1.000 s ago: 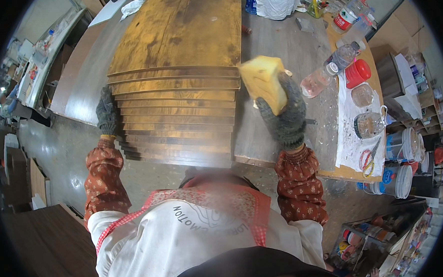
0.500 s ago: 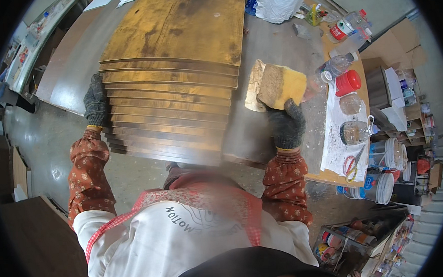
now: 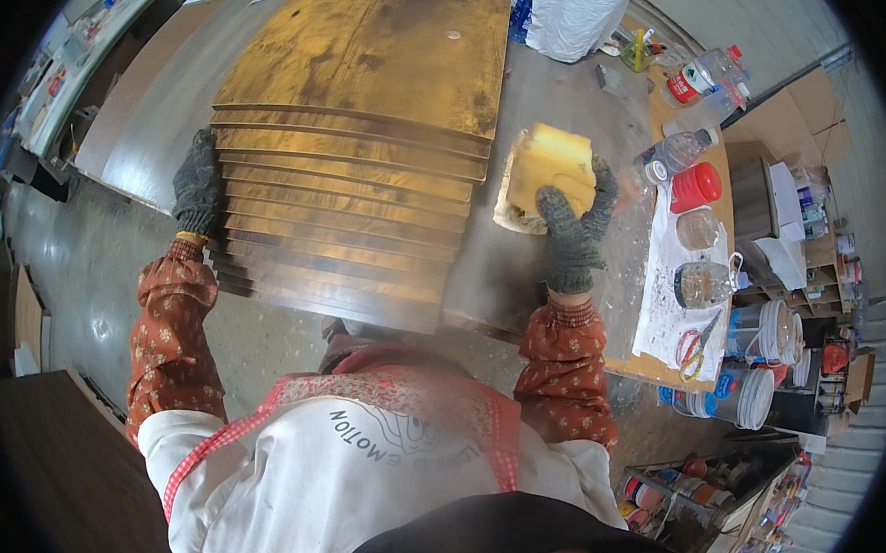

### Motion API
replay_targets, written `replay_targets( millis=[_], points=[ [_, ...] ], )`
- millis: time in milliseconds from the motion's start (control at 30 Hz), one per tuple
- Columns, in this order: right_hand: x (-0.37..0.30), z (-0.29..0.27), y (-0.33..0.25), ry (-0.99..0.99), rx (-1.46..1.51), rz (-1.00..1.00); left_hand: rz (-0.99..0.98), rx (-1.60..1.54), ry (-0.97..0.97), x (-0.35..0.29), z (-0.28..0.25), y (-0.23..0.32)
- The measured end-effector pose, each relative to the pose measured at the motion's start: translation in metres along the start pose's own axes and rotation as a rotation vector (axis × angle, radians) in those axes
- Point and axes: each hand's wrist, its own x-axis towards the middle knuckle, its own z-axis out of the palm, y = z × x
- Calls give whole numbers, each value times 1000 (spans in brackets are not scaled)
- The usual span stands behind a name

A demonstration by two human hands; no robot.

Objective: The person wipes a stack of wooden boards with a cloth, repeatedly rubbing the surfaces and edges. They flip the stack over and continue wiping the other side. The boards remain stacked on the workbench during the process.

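A stack of brown-gold boards (image 3: 355, 126) lies fanned, its near edges stepped toward me. My left hand (image 3: 196, 184), in a dark grey knitted glove, lies along the stack's left edge with fingers stretched out; part of them is hidden against the boards. To the right of the stack, my gloved right hand (image 3: 573, 232) grips a yellow rectangular pad (image 3: 547, 161), with one digit across its top and others at its right side. Under the pad shows a pale, worn piece (image 3: 506, 213) with brownish edges. Whether the pad is sponge or folded sandpaper I cannot tell.
Along the table's right side stand plastic bottles (image 3: 677, 149), a red-lidded jar (image 3: 696, 186) and scissors (image 3: 700, 348) on white paper. Behind them sits a white bag (image 3: 580, 14). Buckets (image 3: 740, 396) stand beside the table's right edge. A grey metallic board (image 3: 149, 122) lies left of the stack.
My right hand has moved over the pad, which shows a yellow face where a brown one was uppermost. My left hand stays at the stack's edge. The view has shifted slightly.
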Motion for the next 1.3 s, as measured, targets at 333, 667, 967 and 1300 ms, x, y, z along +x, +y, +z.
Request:
replay_targets(
  millis=[333,667,967,1300],
  points=[
    [32,3,-10,-307,-874,-583,60,38,72,-2,7,-9],
    [16,3,-16,-281,-850,-601,53,135,14,0,2,-10],
    [-9,0,-15,-315,-816,-659,80,101,85,-4,9,-20],
    [-26,-3,1,-124,-548,-345,173,126,106,-5,12,-27]
  ],
)
